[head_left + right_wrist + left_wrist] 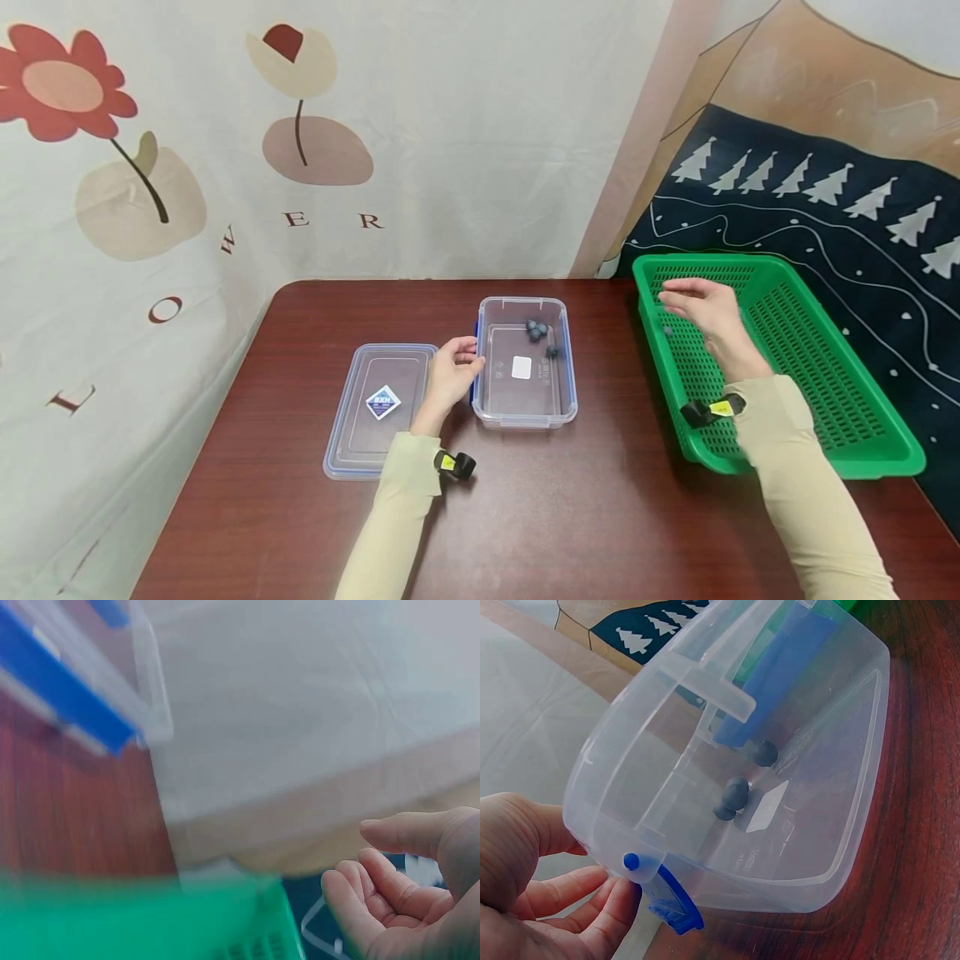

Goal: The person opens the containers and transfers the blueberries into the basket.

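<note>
Left hand (pixel 452 367) rests vs. the left wall of the clear box (pixel 525 398), fingers loosely curled on its rim by the blue clip (pixel 671 904); touching, not clamping. Box sits mid-desk (pixel 570 517), lid off. Inside: a few dark blue balls (pixel 536 330) bunched at the far end, one more apart near the right wall, plus a white sticker on the floor of the box.

Right hand (pixel 701 310) hovers over the far-left part of the green basket (pixel 885 454), fingers relaxed and half-curled, holding nothing per the wrist view. One small dark ball (pixel 667 331) shows just below the fingers inside the basket; can't tell if it's touching them.

Lid (pixel 382 408) lies flat just left of the box, w/ a diamond label; left forearm crosses its right edge. Basket stands at the desk's right, well apart from the box, bare desk between. Flower-print cloth behind, tree-print cloth at right.
</note>
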{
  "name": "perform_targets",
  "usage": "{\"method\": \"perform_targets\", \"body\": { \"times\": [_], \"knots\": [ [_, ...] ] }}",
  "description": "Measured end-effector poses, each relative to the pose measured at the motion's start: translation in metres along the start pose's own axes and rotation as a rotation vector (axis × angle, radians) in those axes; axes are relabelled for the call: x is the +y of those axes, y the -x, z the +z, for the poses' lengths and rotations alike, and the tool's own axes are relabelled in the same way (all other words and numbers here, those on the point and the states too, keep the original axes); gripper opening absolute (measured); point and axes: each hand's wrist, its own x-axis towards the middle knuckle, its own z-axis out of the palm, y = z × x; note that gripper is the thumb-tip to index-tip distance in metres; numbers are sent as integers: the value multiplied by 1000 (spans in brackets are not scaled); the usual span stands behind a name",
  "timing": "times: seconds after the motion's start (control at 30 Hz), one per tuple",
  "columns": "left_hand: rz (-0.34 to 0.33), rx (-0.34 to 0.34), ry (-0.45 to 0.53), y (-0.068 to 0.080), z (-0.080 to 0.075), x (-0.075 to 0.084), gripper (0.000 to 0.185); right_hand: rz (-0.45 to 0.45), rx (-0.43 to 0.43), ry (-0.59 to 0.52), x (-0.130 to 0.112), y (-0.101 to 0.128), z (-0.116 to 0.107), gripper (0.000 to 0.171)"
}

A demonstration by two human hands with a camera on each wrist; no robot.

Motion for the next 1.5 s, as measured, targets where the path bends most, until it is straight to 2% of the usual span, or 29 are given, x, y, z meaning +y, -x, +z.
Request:
{"method": "perform_targets", "body": {
  "times": [0.1,0.23,0.43,0.87,1.2,1.5],
  "knots": [
    [3,2,-3,0,0,0,31,-22,-29,77,-4,-1,19,12],
    [16,2,-7,0,-1,0,31,-28,-58,165,-4,-2,46,32],
    [14,1,-6,0,-1,0,31,23,-78,285,2,-6,82,32],
    [10,-1,-7,-1,-1,-1,30,42,-72,306,29,-9,149,29],
    [1,-3,-18,0,-2,0,30,81,-83,410,53,-14,174,36],
    [1,2,-44,1,-2,2,30,117,-102,448,61,-16,184,41]
  ]
}}
